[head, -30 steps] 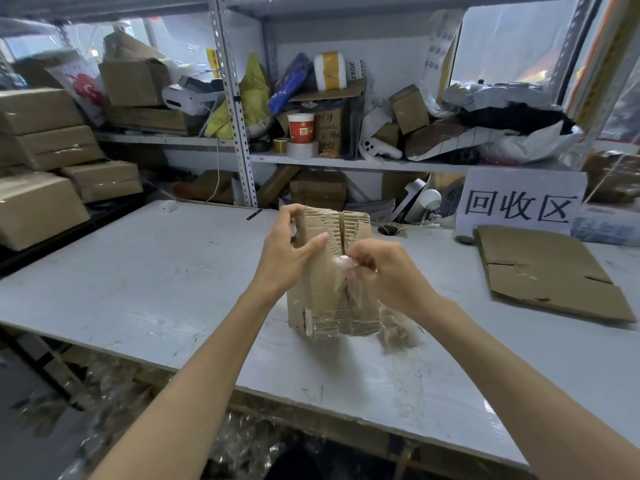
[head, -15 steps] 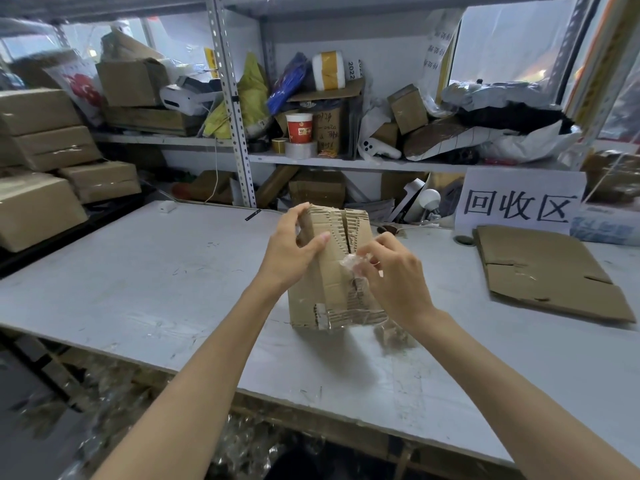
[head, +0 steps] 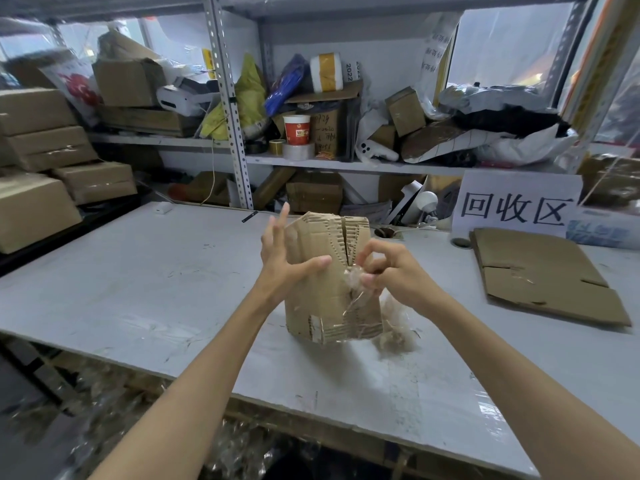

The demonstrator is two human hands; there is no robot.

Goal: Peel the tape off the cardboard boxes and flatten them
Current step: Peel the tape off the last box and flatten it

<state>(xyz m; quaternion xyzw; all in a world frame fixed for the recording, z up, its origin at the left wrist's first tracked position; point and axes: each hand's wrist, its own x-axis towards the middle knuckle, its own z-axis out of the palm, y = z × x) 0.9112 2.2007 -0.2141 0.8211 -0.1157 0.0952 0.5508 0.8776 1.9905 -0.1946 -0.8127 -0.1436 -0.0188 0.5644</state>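
A small worn cardboard box (head: 322,292) stands on end on the white table (head: 145,271), its torn flaps facing me. My left hand (head: 284,261) steadies its left side, thumb pressed on the front face and fingers spread apart behind it. My right hand (head: 391,271) pinches a crumpled wad of clear tape (head: 355,280) at the box's front seam. Thin tape strands run from the wad down to the box's lower edge. More loose peeled tape (head: 394,330) lies on the table just right of the box.
A flattened cardboard box (head: 543,275) lies at the right, below a white sign (head: 516,206). Stacked sealed boxes (head: 41,168) stand at the left. Cluttered metal shelves (head: 311,133) run behind the table. Discarded tape litters the floor under the front edge (head: 242,445).
My left hand's fingers have loosened and spread while the thumb stays on the box. My right hand has moved slightly right and up with the tape wad, drawing out strands.
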